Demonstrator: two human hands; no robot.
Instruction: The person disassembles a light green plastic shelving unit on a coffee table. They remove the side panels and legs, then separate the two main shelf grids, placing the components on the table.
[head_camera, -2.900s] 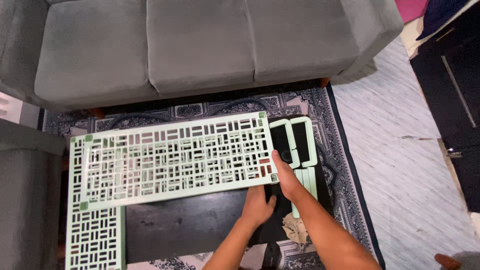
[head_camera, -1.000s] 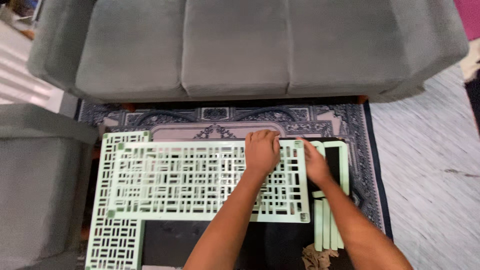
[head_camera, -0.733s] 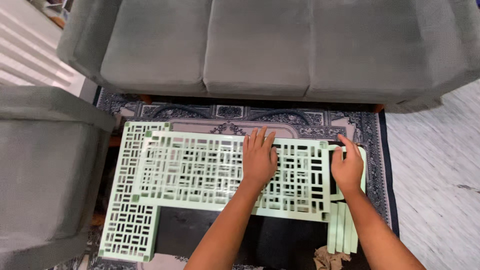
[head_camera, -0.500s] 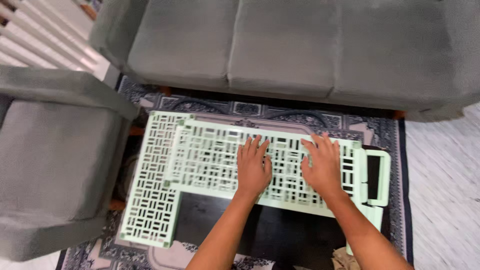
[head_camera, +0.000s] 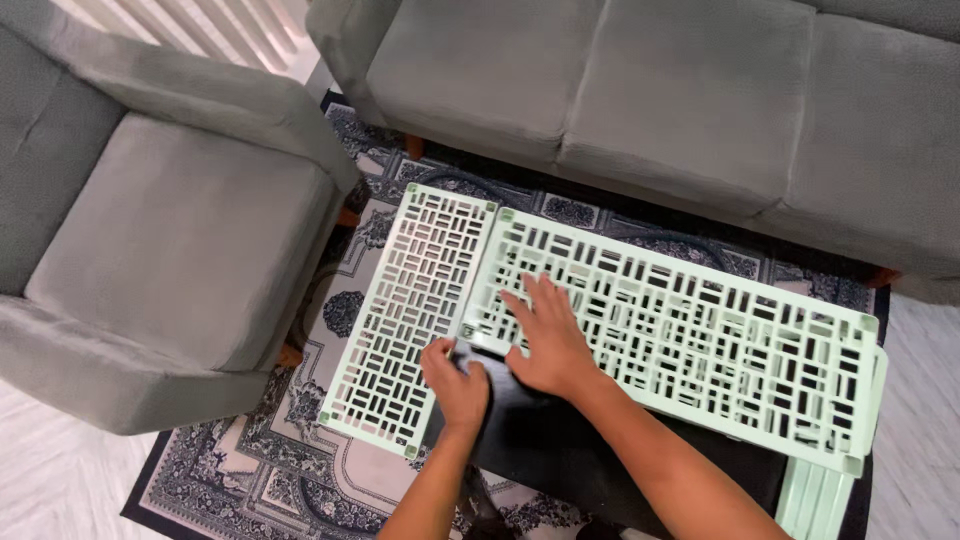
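Both hands shifted leftward | right hand (head_camera: 548, 345) flat, fingers spread, on long lattice panel (head_camera: 690, 335); left hand (head_camera: 458, 385) curled at its corner — grip unclear

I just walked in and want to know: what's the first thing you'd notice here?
The pale green lattice panels stand out: a long panel across the middle with a shorter panel joined at its left end, over a dark low table. The right hand lies flat on the long panel, and the left hand grips near the corner where they meet. A grey sofa and a grey armchair surround them on a patterned rug.
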